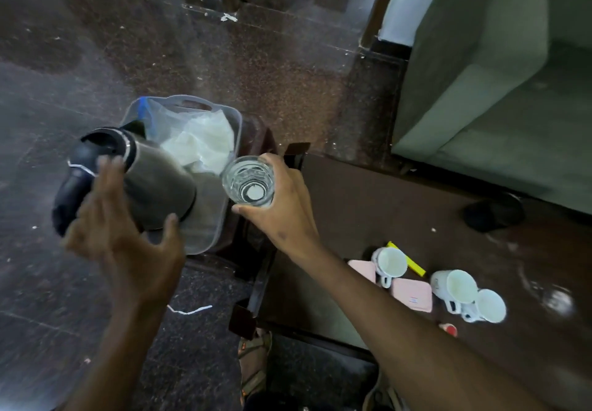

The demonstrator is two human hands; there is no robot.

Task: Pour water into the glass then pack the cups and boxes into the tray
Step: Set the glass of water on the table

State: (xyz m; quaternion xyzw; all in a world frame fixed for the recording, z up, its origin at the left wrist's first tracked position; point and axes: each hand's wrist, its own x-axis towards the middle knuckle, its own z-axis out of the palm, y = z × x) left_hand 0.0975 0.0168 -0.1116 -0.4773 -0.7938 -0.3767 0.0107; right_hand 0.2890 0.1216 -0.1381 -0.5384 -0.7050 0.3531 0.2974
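Your two forearms fill the near part of the view, and between them, at the near edge, you can see a sandalled foot (pixel 254 359) on the dark floor (pixel 48 314).

Your right hand (pixel 282 205) wraps its fingers and thumb round one clear glass (pixel 248 181), holding it upright past the left end of the dark wooden table (pixel 368 212). Whether there is water in it is hard to make out.

Your left hand (pixel 125 234) is spread against one steel kettle (pixel 134 180), fingers straight over its black handle, thumb at its base. Blur softens the fingers, so you cannot tell how firmly they press. Its lid stands open, and it hangs tilted just left of the glass, apart from it.

Behind and beneath the kettle sits one grey tray (pixel 221 218), partly hidden by it, with crumpled white plastic (pixel 205 144) inside.

On the table, near right, well apart from both hands, lie three white cups (pixel 389 261) on their sides, two pink boxes (pixel 413 293) and one yellow strip (pixel 413 265), the further box mostly covered by a cup. One small red item (pixel 448 329) beside them is too blurred to identify. One round black base (pixel 495 213) sits further right. Far right, a green sofa (pixel 496 74) is cut off by the frame.
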